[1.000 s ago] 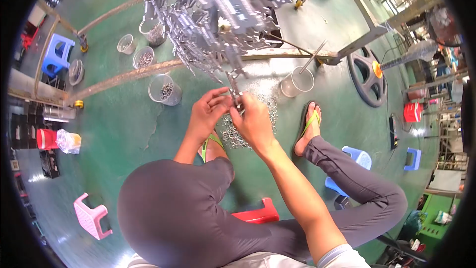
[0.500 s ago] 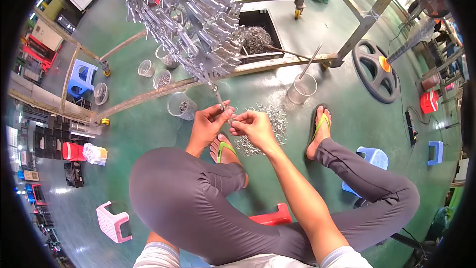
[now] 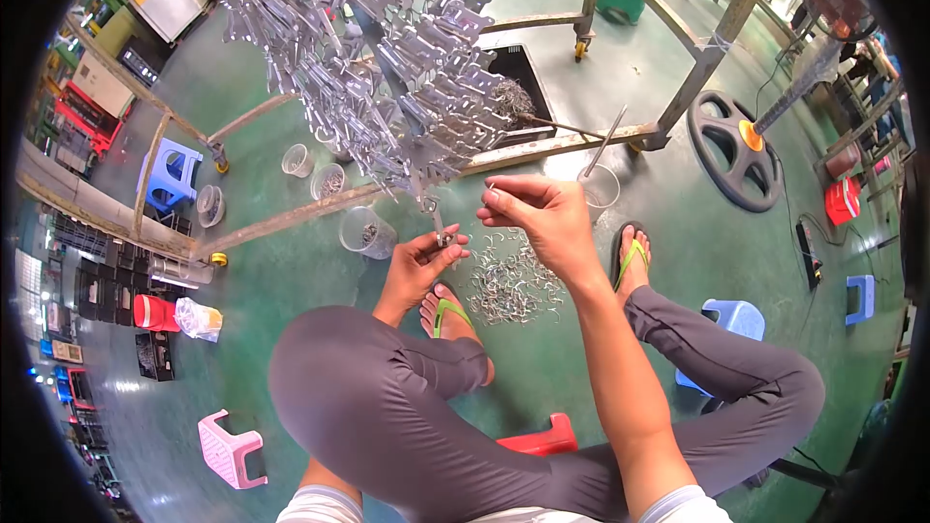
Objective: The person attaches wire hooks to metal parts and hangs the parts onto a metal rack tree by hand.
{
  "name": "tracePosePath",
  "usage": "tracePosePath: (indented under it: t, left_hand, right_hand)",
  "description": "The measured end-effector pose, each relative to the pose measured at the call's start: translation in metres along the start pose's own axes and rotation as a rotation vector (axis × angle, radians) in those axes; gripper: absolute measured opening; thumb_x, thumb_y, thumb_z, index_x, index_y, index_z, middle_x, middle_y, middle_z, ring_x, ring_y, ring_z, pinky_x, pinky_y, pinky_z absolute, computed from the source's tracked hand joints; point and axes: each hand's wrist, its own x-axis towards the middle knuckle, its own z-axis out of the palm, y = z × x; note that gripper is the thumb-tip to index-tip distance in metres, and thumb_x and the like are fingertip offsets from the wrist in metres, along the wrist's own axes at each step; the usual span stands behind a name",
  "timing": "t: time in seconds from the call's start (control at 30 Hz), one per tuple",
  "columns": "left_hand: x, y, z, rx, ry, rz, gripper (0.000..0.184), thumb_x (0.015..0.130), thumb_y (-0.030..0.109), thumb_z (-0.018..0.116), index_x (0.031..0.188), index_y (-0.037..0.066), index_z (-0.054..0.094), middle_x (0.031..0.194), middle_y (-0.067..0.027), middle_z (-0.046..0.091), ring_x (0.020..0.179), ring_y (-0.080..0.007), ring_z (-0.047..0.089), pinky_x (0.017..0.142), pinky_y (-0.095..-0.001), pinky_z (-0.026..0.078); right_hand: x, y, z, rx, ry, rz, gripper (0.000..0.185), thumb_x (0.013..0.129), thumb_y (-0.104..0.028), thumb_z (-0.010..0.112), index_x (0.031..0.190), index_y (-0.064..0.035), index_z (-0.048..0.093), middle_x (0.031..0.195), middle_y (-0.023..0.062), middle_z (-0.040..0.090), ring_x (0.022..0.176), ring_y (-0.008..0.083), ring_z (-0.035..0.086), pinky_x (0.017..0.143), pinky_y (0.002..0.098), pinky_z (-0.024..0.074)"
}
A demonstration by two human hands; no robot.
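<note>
Left hand (image 3: 415,271) low and in front of me, thumb and fingertips closed around a small metal piece (image 3: 443,237), which hangs on a line below the lower tip of a big cluster of stamped metal parts (image 3: 426,48). Right hand (image 3: 557,218) raised, to the right of that piece and apart from it; thumb and forefinger brought together at the tips, and whether anything sits between them is too small for me to tell. Beneath my right hand, a loose heap of little bent metal hooks (image 3: 513,281) on the green floor (image 3: 523,358), spread between my sandalled feet. Clear tub (image 3: 352,237) with small metal bits in it, left of my left hand; clear cup (image 3: 604,192) with a rod (image 3: 605,139) leaning in it, just beyond my right hand. Rusty frame bar (image 3: 300,216) crosses behind the tub.
</note>
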Motion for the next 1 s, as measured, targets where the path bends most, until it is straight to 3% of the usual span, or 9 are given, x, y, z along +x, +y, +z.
tracePosePath:
  t: [0.13, 0.27, 0.4, 0.47, 0.5, 0.6, 0.63, 0.77, 1.0]
  left_hand:
    - [-0.002, 0.002, -0.003, 0.144, -0.011, 0.021, 0.044, 0.097, 0.01, 0.074, 0.135, -0.009, 0.061, 0.121, -0.0191, 0.072, 0.106, -0.0259, 0.073, 0.096, -0.0367, 0.056]
    - [-0.005, 0.001, -0.002, 0.051, -0.006, 0.017, 0.046, 0.097, 0.012, 0.075, 0.136, -0.008, 0.061, 0.12, -0.0198, 0.072, 0.105, -0.0246, 0.073, 0.095, -0.0354, 0.055]
    - [-0.008, 0.004, -0.001, 0.027, 0.005, -0.004, 0.046, 0.097, 0.01, 0.074, 0.138, -0.006, 0.061, 0.118, -0.0152, 0.074, 0.105, -0.0201, 0.072, 0.094, -0.0319, 0.055]
    - [-0.009, 0.003, -0.002, 0.029, -0.001, 0.008, 0.046, 0.097, 0.01, 0.074, 0.138, -0.006, 0.061, 0.118, -0.0155, 0.074, 0.105, -0.0202, 0.072, 0.094, -0.0319, 0.055]
    - [-0.009, 0.002, -0.002, 0.032, -0.006, 0.02, 0.046, 0.097, 0.01, 0.074, 0.138, -0.006, 0.061, 0.119, -0.0156, 0.074, 0.105, -0.0203, 0.072, 0.093, -0.032, 0.056]
    - [-0.008, 0.001, -0.001, -0.003, 0.011, -0.002, 0.046, 0.097, 0.009, 0.075, 0.138, -0.006, 0.061, 0.119, -0.0157, 0.074, 0.105, -0.0204, 0.072, 0.093, -0.032, 0.056]
    - [-0.007, 0.001, 0.0, -0.004, 0.015, 0.0, 0.046, 0.096, 0.01, 0.075, 0.137, -0.006, 0.061, 0.119, -0.0168, 0.073, 0.104, -0.0216, 0.073, 0.092, -0.0329, 0.057]
    - [-0.005, 0.003, 0.004, 0.027, 0.021, -0.004, 0.047, 0.096, 0.012, 0.076, 0.137, -0.007, 0.061, 0.119, -0.0188, 0.073, 0.103, -0.0239, 0.074, 0.092, -0.0349, 0.057]
    - [-0.007, 0.005, -0.004, 0.017, 0.019, -0.022, 0.048, 0.097, 0.009, 0.074, 0.14, -0.008, 0.058, 0.122, -0.0159, 0.072, 0.103, -0.021, 0.073, 0.096, -0.0336, 0.057]
  right_hand:
    - [-0.007, 0.004, -0.024, -0.627, -0.262, 0.311, 0.02, 0.093, -0.006, 0.075, 0.105, 0.0098, 0.073, 0.09, 0.0152, 0.077, 0.075, 0.0201, 0.076, 0.066, 0.0312, 0.0637]
    - [-0.039, 0.164, -0.115, -1.454, -0.507, 0.588, 0.005, 0.072, -0.008, 0.078, 0.076, -0.0049, 0.08, 0.064, 0.0095, 0.072, 0.062, 0.0155, 0.074, 0.062, 0.035, 0.0612]
    - [-0.101, 0.222, -0.171, -1.129, -0.494, 0.769, 0.02, 0.068, -0.012, 0.086, 0.071, 0.0034, 0.075, 0.072, 0.0168, 0.075, 0.07, 0.0229, 0.077, 0.067, 0.0385, 0.0633]
    - [-0.109, 0.23, -0.192, -1.098, -0.461, 0.951, 0.018, 0.068, -0.013, 0.085, 0.076, 0.0007, 0.077, 0.069, 0.0146, 0.074, 0.067, 0.0205, 0.076, 0.068, 0.0377, 0.0629]
    - [-0.107, 0.231, -0.199, -1.123, -0.426, 0.997, 0.017, 0.073, -0.014, 0.081, 0.082, 0.0003, 0.078, 0.076, 0.02, 0.075, 0.071, 0.0285, 0.077, 0.074, 0.0419, 0.0627]
    - [-0.1, 0.234, -0.207, -1.364, -0.099, 0.516, 0.02, 0.081, -0.016, 0.075, 0.088, 0.0026, 0.078, 0.078, 0.0224, 0.075, 0.069, 0.0306, 0.076, 0.075, 0.0425, 0.0612]
    - [-0.097, 0.232, -0.204, -1.357, -0.087, 0.368, 0.023, 0.084, -0.019, 0.071, 0.091, 0.0021, 0.078, 0.085, 0.0264, 0.073, 0.08, 0.0388, 0.075, 0.081, 0.0447, 0.0601]
    - [-0.092, 0.231, -0.165, -1.31, -0.035, 0.39, 0.026, 0.086, -0.022, 0.073, 0.093, 0.0036, 0.076, 0.093, 0.0282, 0.072, 0.091, 0.0458, 0.072, 0.085, 0.0508, 0.0589]
    - [-0.086, 0.237, -0.15, -1.416, 0.152, 0.465, 0.027, 0.081, -0.021, 0.071, 0.085, 0.0062, 0.074, 0.087, 0.0302, 0.072, 0.086, 0.0462, 0.072, 0.079, 0.0527, 0.0582]
